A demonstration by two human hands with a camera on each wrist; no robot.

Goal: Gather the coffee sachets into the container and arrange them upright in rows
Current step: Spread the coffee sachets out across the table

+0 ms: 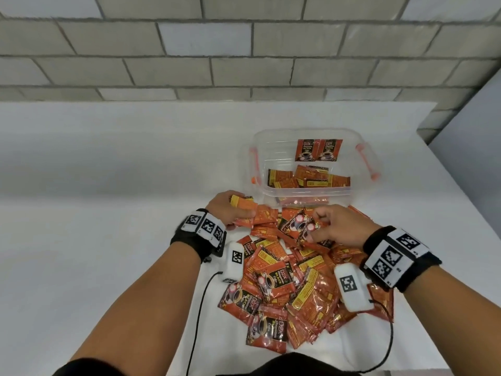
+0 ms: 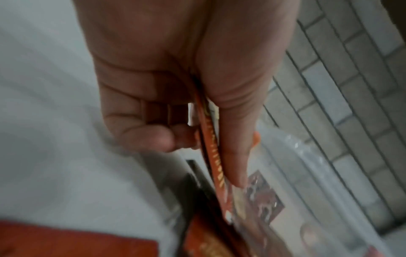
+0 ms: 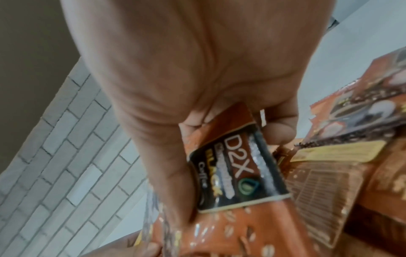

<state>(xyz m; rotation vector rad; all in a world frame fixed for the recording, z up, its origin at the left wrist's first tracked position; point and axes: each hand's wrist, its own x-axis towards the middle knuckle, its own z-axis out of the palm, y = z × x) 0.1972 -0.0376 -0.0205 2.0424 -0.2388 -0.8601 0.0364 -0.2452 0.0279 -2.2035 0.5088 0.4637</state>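
A heap of orange and black coffee sachets point(image 1: 298, 289) lies on the white table in front of me. Behind it stands a clear plastic container point(image 1: 349, 196) with two sachets point(image 1: 317, 150) upright against its far wall and several lying flat inside. My left hand point(image 1: 230, 213) grips a small stack of sachets point(image 1: 242, 206) between thumb and fingers, seen edge-on as sachets point(image 2: 212, 156) in the left wrist view. My right hand point(image 1: 333, 226) pinches a sachet point(image 1: 302, 226) at the heap's far end; its D2X label shows on the sachet point(image 3: 237, 173) in the right wrist view.
The white table point(image 1: 108, 185) runs to a grey brick wall point(image 1: 244, 50) behind. The table's right edge point(image 1: 444, 169) passes close to the container. The container has orange latches point(image 1: 366, 161) on its sides. Black cables point(image 1: 198, 308) trail from my wrist devices.
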